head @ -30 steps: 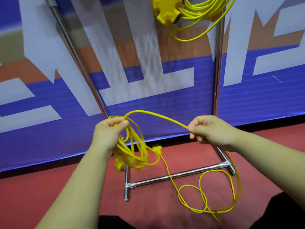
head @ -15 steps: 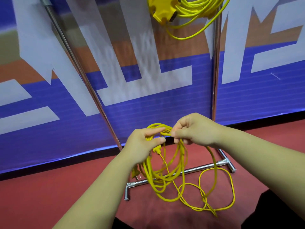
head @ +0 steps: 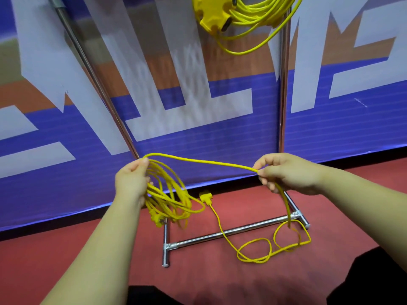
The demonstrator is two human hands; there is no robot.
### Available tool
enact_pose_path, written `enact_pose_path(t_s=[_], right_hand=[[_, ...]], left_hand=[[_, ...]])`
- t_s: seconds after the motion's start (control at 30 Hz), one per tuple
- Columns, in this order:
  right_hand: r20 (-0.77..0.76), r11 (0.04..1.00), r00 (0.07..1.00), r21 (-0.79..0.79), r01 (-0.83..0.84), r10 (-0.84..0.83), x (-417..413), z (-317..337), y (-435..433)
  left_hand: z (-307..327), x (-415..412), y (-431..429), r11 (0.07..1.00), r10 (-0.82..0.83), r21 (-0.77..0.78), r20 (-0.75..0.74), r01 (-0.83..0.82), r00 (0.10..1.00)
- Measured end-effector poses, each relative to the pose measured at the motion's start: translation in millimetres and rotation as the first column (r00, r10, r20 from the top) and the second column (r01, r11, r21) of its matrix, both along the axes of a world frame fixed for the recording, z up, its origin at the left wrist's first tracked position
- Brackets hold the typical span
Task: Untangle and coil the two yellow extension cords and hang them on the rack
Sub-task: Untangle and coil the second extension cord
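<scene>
My left hand (head: 132,183) grips a bundle of yellow cord loops (head: 169,199) that hang down below it, a plug dangling at the bottom. From there a single strand (head: 202,162) runs across to my right hand (head: 286,175), which pinches it. The cord drops from my right hand to loose loops on the floor (head: 271,245), ending in a yellow socket block (head: 206,197). A second yellow cord (head: 248,16), coiled with its socket block, hangs on the rack at the top.
The chrome rack has two uprights (head: 283,84) and a base bar (head: 231,233) with feet on the red floor (head: 66,260). A blue, white and orange banner wall (head: 198,128) stands right behind it.
My hands were together at the coil half a second ago. They have drawn apart, left hand moving left with the loops, right hand pulling a fresh length of cord to the right.
</scene>
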State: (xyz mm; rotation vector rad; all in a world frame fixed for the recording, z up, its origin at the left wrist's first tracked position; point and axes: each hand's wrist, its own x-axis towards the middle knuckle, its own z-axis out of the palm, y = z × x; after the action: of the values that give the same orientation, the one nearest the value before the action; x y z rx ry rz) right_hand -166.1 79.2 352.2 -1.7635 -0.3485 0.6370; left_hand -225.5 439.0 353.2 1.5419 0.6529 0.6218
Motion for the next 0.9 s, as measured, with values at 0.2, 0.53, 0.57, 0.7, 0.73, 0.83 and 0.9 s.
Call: enact_pose_path(t_s=[0.2, 0.53, 0.57, 0.7, 0.73, 0.83, 0.9], right_hand=[[-0.119, 0.998, 0.992, -0.053, 0.03, -0.037, 5, -10, -9], [-0.238, 0.908, 0.877, -0.065, 0.414, -0.417, 4, -14, 11], [-0.28, 0.899, 0.857, -0.059, 0.435, -0.433, 2, -14, 13], [-0.415, 0.89, 0.811, 0.004, 0.456, -0.414, -2, -10, 22], [-0.426, 0.895, 0.812, 0.013, 0.447, -0.399, -2, -9, 24], [-0.385, 0.928, 0.852, -0.03, 0.372, -0.354, -3, -7, 27], [-0.342, 0.94, 0.878, -0.059, 0.336, -0.335, -4, -7, 29]], left_hand=[[-4, -1, 16, 0.999, 0.038, 0.001, 0.025, -0.038, 0.999], [7, -16, 0, 0.941, -0.304, -0.107, 0.141, 0.32, 0.942], [9, -17, -5, 0.925, -0.347, -0.11, 0.147, 0.364, 0.926], [12, -23, -36, 0.864, -0.489, -0.074, 0.105, 0.497, 0.866], [12, -25, -44, 0.849, -0.516, -0.071, 0.094, 0.523, 0.851], [9, -29, -66, 0.802, -0.584, -0.097, 0.074, 0.589, 0.808], [7, -31, -78, 0.776, -0.62, -0.11, 0.048, 0.621, 0.783]])
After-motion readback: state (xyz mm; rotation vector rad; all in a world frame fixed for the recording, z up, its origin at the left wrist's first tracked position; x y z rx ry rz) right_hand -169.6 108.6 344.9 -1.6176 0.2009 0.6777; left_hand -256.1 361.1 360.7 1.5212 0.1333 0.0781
